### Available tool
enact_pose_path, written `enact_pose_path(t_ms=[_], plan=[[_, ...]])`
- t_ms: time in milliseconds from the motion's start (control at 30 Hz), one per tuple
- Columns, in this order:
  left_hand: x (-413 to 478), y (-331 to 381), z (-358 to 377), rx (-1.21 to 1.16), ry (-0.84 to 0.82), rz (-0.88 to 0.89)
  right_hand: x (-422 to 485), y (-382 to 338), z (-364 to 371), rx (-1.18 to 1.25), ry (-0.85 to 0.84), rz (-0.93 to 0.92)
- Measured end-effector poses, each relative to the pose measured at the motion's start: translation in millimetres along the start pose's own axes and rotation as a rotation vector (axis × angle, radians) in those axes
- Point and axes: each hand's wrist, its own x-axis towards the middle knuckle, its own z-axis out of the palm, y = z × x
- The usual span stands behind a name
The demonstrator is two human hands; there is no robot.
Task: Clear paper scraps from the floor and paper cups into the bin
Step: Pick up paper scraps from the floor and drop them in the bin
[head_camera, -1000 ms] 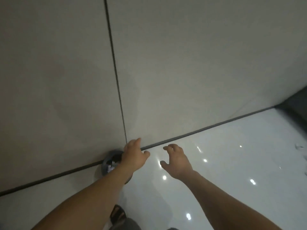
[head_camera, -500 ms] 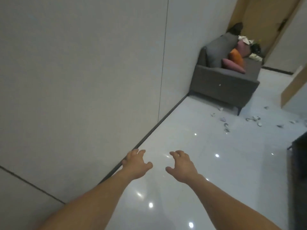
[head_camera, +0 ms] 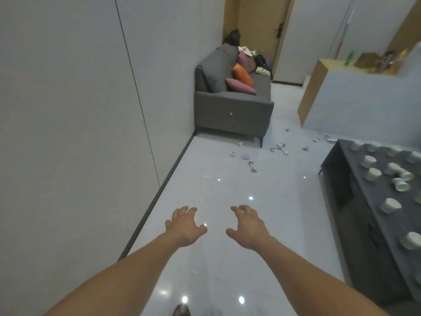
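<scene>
My left hand (head_camera: pixel 185 226) and my right hand (head_camera: pixel 247 228) are stretched out in front of me above the glossy white floor (head_camera: pixel 227 192), fingers loosely spread, holding nothing. Several paper scraps (head_camera: pixel 252 166) lie scattered on the floor far ahead, near the sofa's front leg, with more scraps (head_camera: pixel 279 148) to their right. Several white paper cups (head_camera: pixel 373 174) stand or lie on the dark cabinet top at the right. No bin is in view.
A grey sofa (head_camera: pixel 232 110) with orange and pink cushions stands against the left wall (head_camera: pixel 79 110). A dark low cabinet (head_camera: pixel 355 220) runs along the right side. Behind it are a wooden counter (head_camera: pixel 319 87) and a door (head_camera: pixel 259 30).
The view has swung from the wall and the bin at its foot round to the room. Both hands stay out in front, empty, now a little further apart.
</scene>
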Motion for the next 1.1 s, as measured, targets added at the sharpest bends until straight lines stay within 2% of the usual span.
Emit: enact_pose_path(t_ms=[233, 400, 633, 967, 1100], plan=[[118.7, 21.2, -52.6, 0.024, 0.004, 0.104, 84.6, 15.3, -34.5, -0.047, 0.021, 0.125], [183.8, 50.0, -62.5, 0.041, -0.053, 0.146, 127.8, 32.8, -45.6, -0.026, -0.008, 0.186], [286.9, 126.7, -56.8, 0.049, -0.152, 0.226, 225.3, 95.9, -84.9, 0.013, 0.030, 0.258], [435.8, 245.4, -106.1, 0.047, -0.074, 0.213, 379.9, 195.1, -174.5, 0.085, 0.083, 0.247], [481.1, 281.7, -109.7, 0.030, -0.116, 0.211, 423.0, 224.0, -194.5, 0.120, 0.062, 0.267]])
